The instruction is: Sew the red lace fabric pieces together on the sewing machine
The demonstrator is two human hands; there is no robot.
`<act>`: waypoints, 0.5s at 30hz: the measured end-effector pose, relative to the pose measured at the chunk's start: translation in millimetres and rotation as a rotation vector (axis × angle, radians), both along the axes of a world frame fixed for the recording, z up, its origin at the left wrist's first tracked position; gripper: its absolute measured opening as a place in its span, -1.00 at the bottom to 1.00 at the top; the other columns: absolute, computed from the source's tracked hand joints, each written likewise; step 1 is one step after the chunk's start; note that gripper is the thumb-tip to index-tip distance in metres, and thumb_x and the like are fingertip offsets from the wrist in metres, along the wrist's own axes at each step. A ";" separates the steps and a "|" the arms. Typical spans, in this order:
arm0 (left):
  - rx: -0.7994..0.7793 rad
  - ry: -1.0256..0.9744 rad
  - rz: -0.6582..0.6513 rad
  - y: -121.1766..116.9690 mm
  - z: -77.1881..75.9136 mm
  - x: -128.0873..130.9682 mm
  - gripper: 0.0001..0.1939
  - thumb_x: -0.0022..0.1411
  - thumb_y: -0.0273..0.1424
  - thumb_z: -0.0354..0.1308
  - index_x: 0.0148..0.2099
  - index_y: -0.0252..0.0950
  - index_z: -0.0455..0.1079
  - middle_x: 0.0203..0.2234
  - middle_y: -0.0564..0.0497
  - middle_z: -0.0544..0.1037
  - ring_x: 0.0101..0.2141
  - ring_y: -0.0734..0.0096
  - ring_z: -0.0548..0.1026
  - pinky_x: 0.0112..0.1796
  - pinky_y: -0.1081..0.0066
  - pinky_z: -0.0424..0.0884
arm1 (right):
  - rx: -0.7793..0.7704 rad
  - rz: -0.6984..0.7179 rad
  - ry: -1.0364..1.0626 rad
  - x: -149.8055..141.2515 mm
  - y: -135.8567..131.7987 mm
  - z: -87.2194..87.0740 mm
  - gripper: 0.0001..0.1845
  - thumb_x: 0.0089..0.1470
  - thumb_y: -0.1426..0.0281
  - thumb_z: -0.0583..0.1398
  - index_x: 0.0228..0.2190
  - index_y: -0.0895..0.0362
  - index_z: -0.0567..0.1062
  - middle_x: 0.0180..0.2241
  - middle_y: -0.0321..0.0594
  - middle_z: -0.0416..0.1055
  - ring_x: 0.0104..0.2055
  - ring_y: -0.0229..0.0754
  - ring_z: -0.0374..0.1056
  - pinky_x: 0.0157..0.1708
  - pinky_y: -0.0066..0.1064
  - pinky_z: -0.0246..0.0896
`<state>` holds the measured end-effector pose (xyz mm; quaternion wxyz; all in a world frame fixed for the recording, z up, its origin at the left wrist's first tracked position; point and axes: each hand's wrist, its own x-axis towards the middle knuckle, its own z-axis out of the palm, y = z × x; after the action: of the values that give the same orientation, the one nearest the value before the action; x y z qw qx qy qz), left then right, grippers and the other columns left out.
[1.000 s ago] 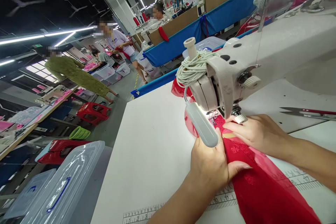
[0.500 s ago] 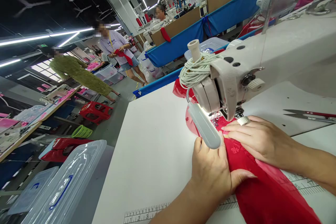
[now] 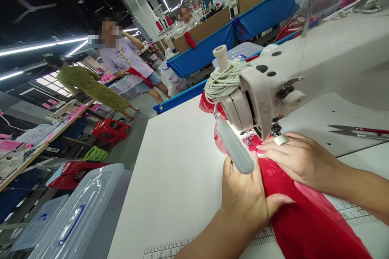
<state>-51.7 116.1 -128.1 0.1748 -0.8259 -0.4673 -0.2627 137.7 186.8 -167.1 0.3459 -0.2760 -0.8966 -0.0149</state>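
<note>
Red fabric [image 3: 306, 218] with lace trim and a sheerer layer runs under the needle of a white sewing machine [image 3: 334, 60]. My left hand [image 3: 244, 194] lies on its left edge, thumb stretched across the cloth; the fingertips are partly hidden behind a grey lamp [image 3: 238, 147]. Flat on the lace, close to the presser foot [image 3: 249, 139], rests my right hand [image 3: 299, 158], with fingers extended and its thumb hidden. Beyond the needle, more red cloth [image 3: 206, 103] spreads over the white table [image 3: 170, 170].
Thread snips [image 3: 358, 131] lie right of the machine. Printed ruler markings [image 3: 170, 247] run along the table's front. Lidded plastic boxes [image 3: 88, 202] stand at the left, near red stools [image 3: 111, 131]. One person [image 3: 127, 56] holds red cloth in the aisle; another [image 3: 91, 85] stands farther left.
My hands and the fabric stay almost in place. The person in the aisle has come closer and raised one hand towards the head, keeping the red cloth in the other.
</note>
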 end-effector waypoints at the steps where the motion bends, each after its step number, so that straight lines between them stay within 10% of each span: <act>1: -0.008 0.005 0.002 0.0 -1.0 -0.6 -0.11 0.48 0.15 -0.46 0.18 -0.39 0.47 -0.10 -0.21 0.63 -0.18 0.11 0.53 -0.21 0.18 0.42 | 0.005 -0.002 0.002 -0.1 0.5 -1.2 -0.66 0.29 0.53 0.00 -0.26 0.08 0.57 -0.25 -0.11 0.59 -0.19 -0.06 0.45 -0.17 -0.23 0.27; 15: -0.056 0.120 0.037 -6.1 -6.4 -4.3 -0.13 0.42 0.22 -0.21 0.28 -0.45 0.39 0.07 -0.32 0.55 -0.09 0.02 0.53 -0.20 0.15 0.46 | -0.023 -0.003 -0.018 -1.2 0.5 3.0 -0.64 0.29 0.55 -0.01 -0.21 0.09 0.57 -0.17 -0.08 0.60 -0.16 -0.05 0.46 -0.20 -0.21 0.27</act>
<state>-56.0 109.9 -134.5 0.1842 -0.8359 -0.4783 -0.1963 136.5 187.3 -164.1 0.3346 -0.2810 -0.8995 -0.0077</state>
